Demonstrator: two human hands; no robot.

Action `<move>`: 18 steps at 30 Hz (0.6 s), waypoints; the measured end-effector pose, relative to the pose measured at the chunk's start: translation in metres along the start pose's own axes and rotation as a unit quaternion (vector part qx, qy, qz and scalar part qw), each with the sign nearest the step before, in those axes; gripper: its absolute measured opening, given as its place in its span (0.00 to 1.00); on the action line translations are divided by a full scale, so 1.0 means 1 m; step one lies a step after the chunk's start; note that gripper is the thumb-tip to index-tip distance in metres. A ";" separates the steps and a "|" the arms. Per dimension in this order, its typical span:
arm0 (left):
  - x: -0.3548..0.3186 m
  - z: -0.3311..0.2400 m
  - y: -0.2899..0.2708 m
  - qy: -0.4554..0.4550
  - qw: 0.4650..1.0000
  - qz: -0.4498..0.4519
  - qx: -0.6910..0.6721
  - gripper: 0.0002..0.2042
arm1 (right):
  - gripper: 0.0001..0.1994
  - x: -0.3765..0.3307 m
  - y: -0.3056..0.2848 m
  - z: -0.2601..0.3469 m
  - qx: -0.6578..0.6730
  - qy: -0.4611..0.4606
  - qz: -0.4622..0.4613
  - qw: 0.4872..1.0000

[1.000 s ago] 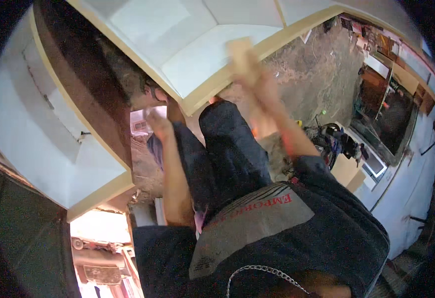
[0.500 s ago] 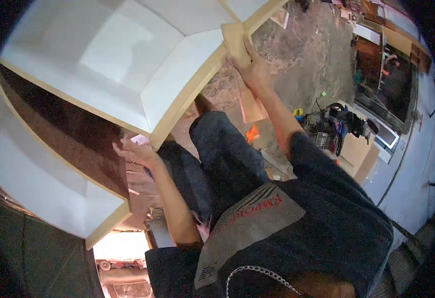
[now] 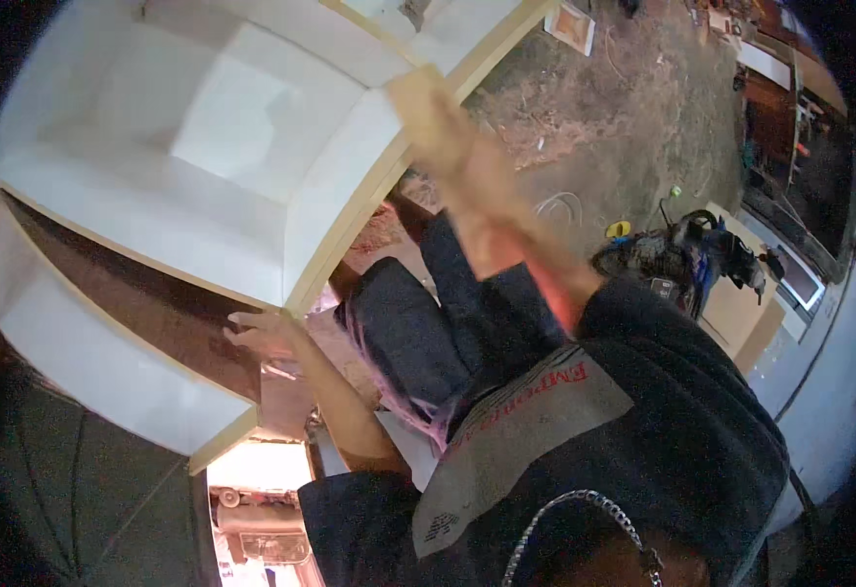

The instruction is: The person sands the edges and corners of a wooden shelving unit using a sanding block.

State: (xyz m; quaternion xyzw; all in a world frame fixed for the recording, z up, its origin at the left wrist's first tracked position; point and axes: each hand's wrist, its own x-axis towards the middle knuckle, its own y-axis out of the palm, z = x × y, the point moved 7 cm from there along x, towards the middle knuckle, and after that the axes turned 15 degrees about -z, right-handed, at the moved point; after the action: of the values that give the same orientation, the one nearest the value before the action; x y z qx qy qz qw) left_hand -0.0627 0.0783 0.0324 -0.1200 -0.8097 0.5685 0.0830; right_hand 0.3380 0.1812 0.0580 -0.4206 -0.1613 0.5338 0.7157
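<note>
A large open-fronted cabinet (image 3: 223, 210) with white inner panels and tan edges fills the upper left. My right hand (image 3: 462, 161), smeared by motion, is wrapped round a light wooden board (image 3: 423, 108). The board's far end overlaps the cabinet's front edge (image 3: 389, 161), and its near end hangs over my lap. Whether board and cabinet touch is unclear. My left hand (image 3: 270, 335) is open, fingers stretched out, beside the cabinet's near lower corner. Behind those fingers lies a dark brown panel (image 3: 144, 269), with another white, tan-edged part (image 3: 125, 362) below it.
Rough concrete floor (image 3: 633, 117) stretches off to the right. A motorcycle (image 3: 677, 249) stands there beside a cardboard-coloured box (image 3: 741, 328). A framed picture (image 3: 570, 27) lies at the far side. Dark sheeting (image 3: 86, 470) is at lower left, next to a bright opening (image 3: 262, 479).
My right hand has swung left with the wooden board, over the cabinet's front edge. My left hand has dropped slightly, still open. The view has shifted a little.
</note>
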 end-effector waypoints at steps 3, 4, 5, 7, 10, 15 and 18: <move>-0.001 0.007 0.010 0.003 1.000 -0.018 0.011 0.36 | 0.36 -0.065 0.039 0.069 -0.144 -0.020 0.253 0.956; -0.001 0.012 0.014 0.000 1.000 -0.022 0.020 0.36 | 0.34 -0.086 0.058 0.080 -0.136 -0.012 0.343 0.929; 0.005 0.023 0.019 0.000 0.999 -0.027 0.019 0.36 | 0.33 -0.110 0.080 0.093 -0.121 -0.005 0.435 0.892; 0.016 0.042 0.031 0.005 1.000 0.016 0.022 0.35 | 0.32 -0.118 0.092 0.099 -0.099 -0.090 0.457 0.880; 0.028 0.056 0.032 0.006 0.999 0.022 0.034 0.33 | 0.32 -0.060 0.034 0.087 0.321 0.185 0.257 0.893; 0.014 0.040 0.032 0.003 1.000 0.011 -0.017 0.29 | 0.48 0.040 -0.040 0.012 0.128 0.028 0.145 0.981; 0.016 0.040 0.026 -0.036 0.998 0.004 -0.049 0.29 | 0.48 0.068 -0.064 0.015 0.143 -0.008 0.047 0.989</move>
State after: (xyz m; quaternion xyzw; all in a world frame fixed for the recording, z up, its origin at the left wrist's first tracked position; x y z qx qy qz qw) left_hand -0.0867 0.0550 -0.0056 -0.1067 -0.8387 0.5321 0.0457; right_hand 0.3942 0.2442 0.1015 -0.3167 -0.0691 0.5875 0.7415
